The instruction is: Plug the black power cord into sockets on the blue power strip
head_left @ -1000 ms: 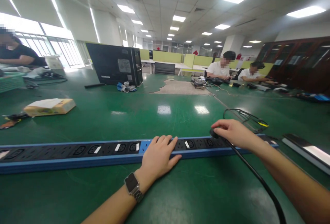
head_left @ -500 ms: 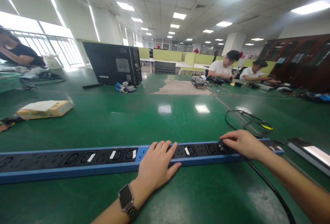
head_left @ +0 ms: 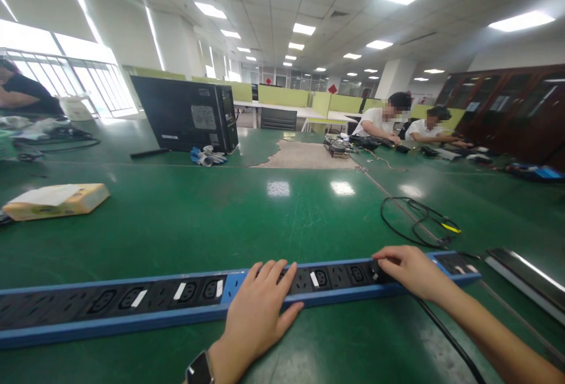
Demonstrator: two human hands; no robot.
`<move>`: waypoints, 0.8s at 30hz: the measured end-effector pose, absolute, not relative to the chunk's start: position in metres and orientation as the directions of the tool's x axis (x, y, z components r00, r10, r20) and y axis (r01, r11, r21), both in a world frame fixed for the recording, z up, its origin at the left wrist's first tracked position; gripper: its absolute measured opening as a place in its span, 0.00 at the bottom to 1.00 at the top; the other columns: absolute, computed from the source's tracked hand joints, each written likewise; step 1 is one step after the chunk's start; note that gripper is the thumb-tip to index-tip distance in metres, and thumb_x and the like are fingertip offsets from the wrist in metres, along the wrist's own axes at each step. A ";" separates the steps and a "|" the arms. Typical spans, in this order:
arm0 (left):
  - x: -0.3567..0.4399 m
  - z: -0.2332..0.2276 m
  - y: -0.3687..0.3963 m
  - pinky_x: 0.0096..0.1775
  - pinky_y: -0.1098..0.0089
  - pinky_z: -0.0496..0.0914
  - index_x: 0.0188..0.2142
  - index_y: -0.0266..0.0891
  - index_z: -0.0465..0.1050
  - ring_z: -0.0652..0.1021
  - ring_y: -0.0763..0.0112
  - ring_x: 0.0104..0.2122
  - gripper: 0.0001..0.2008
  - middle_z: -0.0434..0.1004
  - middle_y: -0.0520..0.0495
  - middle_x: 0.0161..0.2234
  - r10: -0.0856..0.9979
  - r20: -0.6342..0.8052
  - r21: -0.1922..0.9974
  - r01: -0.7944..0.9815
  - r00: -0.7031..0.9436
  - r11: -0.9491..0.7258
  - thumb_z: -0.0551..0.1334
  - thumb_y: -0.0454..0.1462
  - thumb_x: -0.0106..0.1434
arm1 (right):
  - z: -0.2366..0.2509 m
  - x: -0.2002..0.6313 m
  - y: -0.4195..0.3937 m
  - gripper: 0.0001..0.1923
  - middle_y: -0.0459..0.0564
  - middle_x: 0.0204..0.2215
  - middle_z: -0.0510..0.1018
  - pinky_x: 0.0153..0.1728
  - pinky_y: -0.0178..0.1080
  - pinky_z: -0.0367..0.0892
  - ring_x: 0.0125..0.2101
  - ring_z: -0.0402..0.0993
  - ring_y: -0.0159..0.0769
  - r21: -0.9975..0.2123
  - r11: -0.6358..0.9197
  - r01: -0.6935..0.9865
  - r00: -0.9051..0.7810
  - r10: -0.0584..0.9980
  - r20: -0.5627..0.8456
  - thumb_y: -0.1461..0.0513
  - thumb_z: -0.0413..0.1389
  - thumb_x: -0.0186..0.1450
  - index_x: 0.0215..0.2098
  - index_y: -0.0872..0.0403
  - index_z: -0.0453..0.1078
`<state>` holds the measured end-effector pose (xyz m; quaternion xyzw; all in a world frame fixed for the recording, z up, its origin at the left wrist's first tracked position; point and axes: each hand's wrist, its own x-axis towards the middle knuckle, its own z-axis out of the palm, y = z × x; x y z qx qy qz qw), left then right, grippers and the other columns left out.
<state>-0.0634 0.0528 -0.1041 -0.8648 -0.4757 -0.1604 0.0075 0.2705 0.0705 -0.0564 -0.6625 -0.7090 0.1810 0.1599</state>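
Note:
A long power strip [head_left: 163,295] with a blue housing and black sockets lies across the green table in front of me. My left hand [head_left: 260,298] rests flat over its middle, fingers stretched across the top and thumb apart on the near side. Toward the strip's right end, my right hand [head_left: 408,272] pinches a black plug [head_left: 376,271] at a socket. The fingers partly hide the plug, and I cannot tell how deep it sits. From under that hand a thick black cable [head_left: 448,331] runs down to the lower right. Small white labels mark several sockets.
A tissue pack [head_left: 57,201] lies on the left. Farther back stand a black computer case [head_left: 185,113] and gloves [head_left: 207,156]. A coiled black cable [head_left: 415,219] lies beyond my right hand, a dark flat object [head_left: 527,284] at right. People sit at the table's far sides.
The view has tilted up and shifted slightly, so the strip and both hands appear lower. The left hand stays on the strip, and the right hand keeps its pinch on the plug.

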 end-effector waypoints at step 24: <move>-0.064 -0.104 0.052 0.57 0.51 0.60 0.60 0.43 0.64 0.69 0.54 0.54 0.27 0.69 0.43 0.56 0.804 0.320 0.131 0.817 0.502 -0.562 0.56 0.48 0.63 | -0.099 0.258 0.051 0.19 0.51 0.33 0.79 0.38 0.40 0.66 0.35 0.73 0.41 -0.727 0.066 0.683 0.127 0.970 0.208 0.50 0.52 0.61 0.39 0.54 0.76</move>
